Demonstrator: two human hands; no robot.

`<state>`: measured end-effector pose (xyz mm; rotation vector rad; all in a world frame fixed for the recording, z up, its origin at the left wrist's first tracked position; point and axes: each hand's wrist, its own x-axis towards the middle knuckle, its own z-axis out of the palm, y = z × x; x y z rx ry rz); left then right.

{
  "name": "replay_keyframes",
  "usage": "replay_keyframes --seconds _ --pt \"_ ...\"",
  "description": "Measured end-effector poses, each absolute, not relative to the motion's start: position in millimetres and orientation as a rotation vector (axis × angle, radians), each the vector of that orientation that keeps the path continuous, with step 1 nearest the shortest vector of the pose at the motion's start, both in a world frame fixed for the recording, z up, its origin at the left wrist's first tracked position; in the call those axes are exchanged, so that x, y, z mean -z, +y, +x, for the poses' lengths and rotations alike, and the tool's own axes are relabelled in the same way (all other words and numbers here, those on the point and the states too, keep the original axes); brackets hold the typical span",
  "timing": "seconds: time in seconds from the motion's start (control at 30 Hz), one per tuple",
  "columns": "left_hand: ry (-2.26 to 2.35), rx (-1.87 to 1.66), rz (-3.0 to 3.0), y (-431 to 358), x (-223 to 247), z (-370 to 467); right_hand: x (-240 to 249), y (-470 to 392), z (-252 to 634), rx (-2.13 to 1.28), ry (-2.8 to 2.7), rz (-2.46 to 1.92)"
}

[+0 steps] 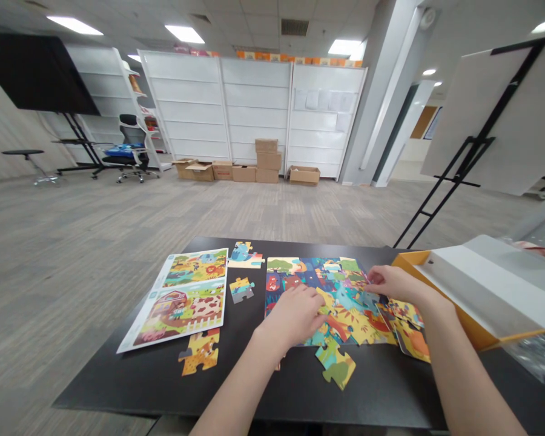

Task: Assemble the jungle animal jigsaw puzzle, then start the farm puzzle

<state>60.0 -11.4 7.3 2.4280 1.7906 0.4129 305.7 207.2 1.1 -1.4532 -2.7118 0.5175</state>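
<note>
Colourful jigsaw pieces [349, 297] lie joined and overlapping on the black table [240, 387]. Over their left part rests my left hand [297, 312], its fingers bent towards the pieces near a yellow one; what its fingertips grip, if anything, cannot be made out. At the right side of the pieces, my right hand [386, 283] has its fingers curled together, and what is between them is hidden. A green and yellow piece [336, 363] lies loose at the near side. Left of the hands are a printed picture sheet [186, 297] and a loose yellow and grey piece [242, 290].
An open yellow and white box [472, 290] stands at the table's right, with clear plastic [538, 354] beside it. An orange animal piece [201, 353] lies below the sheet. Beyond are a board on a black stand [470, 157], cardboard boxes [267, 160] and white shelving [254, 109].
</note>
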Motion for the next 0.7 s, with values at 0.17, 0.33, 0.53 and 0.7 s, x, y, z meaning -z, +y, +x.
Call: replay_keyframes --seconds 0.17,0.33,0.53,0.7 --pt "1.783 -0.405 2.453 -9.4 -2.7 63.3 -9.9 190.4 305.0 -0.657 -2.768 -1.491" --pt "1.774 -0.408 2.446 -6.7 1.6 64.9 -11.5 182.8 298.1 -0.545 -2.814 -1.518" --pt "1.766 -0.401 2.445 -6.4 2.8 64.1 -6.2 183.8 297.8 -0.602 -2.842 -1.491" --pt "1.772 -0.42 2.457 -7.0 4.7 62.3 -14.1 167.4 284.3 -0.769 -2.906 -1.399"
